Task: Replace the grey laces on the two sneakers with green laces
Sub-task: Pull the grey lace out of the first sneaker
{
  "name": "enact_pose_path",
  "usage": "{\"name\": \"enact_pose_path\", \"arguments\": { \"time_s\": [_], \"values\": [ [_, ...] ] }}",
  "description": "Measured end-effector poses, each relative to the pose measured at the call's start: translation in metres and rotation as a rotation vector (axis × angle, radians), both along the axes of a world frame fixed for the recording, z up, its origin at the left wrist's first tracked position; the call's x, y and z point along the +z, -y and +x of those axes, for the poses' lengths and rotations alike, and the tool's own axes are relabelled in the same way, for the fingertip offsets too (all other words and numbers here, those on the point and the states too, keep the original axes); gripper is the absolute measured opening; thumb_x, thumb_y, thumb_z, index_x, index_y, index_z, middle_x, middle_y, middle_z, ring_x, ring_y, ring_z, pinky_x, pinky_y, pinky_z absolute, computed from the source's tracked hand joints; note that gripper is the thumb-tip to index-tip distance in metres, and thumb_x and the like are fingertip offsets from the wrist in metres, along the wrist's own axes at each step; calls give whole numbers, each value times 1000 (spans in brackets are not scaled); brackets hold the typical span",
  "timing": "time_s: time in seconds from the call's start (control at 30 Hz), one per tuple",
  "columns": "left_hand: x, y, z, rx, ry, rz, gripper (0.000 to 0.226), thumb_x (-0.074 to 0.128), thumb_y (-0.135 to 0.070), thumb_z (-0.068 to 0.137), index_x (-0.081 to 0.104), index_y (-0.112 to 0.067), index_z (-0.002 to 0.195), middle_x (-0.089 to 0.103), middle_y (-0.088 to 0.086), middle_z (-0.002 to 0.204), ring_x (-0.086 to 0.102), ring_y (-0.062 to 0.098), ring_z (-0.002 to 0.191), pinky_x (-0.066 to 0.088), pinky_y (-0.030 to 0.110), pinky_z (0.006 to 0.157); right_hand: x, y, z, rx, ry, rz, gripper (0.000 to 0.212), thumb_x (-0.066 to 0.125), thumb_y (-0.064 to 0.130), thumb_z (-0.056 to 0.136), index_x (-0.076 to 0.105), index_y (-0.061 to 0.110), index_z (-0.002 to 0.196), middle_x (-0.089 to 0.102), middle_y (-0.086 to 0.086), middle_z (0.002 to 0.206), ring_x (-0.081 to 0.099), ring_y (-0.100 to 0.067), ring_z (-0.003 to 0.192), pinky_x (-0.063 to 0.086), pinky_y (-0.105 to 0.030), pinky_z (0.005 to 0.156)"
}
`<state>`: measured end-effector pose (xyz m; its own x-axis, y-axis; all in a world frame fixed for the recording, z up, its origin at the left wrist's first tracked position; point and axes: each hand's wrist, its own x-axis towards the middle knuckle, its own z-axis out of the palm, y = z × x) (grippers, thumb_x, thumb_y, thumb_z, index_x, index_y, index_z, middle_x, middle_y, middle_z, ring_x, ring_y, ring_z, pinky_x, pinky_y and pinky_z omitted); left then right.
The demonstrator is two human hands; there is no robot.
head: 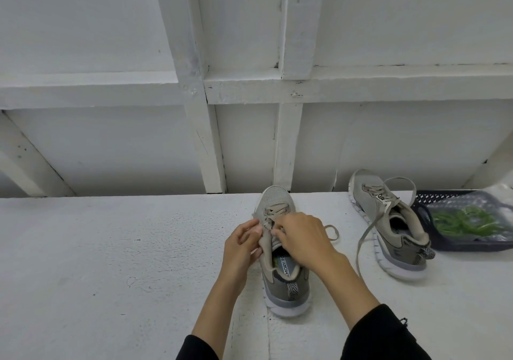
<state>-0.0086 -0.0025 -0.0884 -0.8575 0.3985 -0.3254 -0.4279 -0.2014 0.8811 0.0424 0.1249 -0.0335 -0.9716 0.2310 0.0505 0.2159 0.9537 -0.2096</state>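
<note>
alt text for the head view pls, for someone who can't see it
Both hands, left and right, pinch the grey lace on the near sneaker on a white table. A second sneaker and a basket of green laces lie right.

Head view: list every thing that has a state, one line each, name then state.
Near sneaker: upright on the white surface, grey lace partly threaded, being worked at.
Far sneaker: tilted on its side, grey lace loosened and trailing.
Green laces: bundled in a clear bag, unused.
Dark basket: holding the bag.
Left hand: pinching the near sneaker's eyelet edge.
Right hand: fingers curled at the lace.
</note>
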Motion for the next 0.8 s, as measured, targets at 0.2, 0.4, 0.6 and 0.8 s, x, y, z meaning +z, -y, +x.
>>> {"name": "enact_pose_path", "arguments": {
  "time_s": [0.2,0.4,0.6,0.8],
  "values": [
    [-3,-1,-2,3,3,-11,29,63,-14,92,60,-12,122,72,5,109,68,19,101,56,20,69,-1,-17,-3,-153,-280,-923,26,47,18,99,55,21,74,60,4,101,57,-15,95,44,-25,81],
    [-7,-3,0,13,-176,-167,16,61,-21,95,68,-19,108,70,1,110,68,10,94,58,27,77,-3,-29,11,-333,-582,-1452,29,33,22,105,42,13,79,37,4,58,35,-8,44,44,-30,56],
    [-1,-8,6,35,-565,-439,15,57,-31,96,67,-29,107,67,-15,105,63,-4,87,53,17,76,-12,-61,23,-394,-564,-793,23,45,25,100,55,16,81,55,6,64,48,-6,54,36,-27,51],
    [9,-17,1,-107,-995,-842,16,50,-30,98,64,-30,106,57,-18,112,51,4,102,49,31,76,-57,-64,35,-279,-162,-521,13,52,21,96,62,23,88,58,10,87,54,-11,87,41,-21,70]
  ]
}}
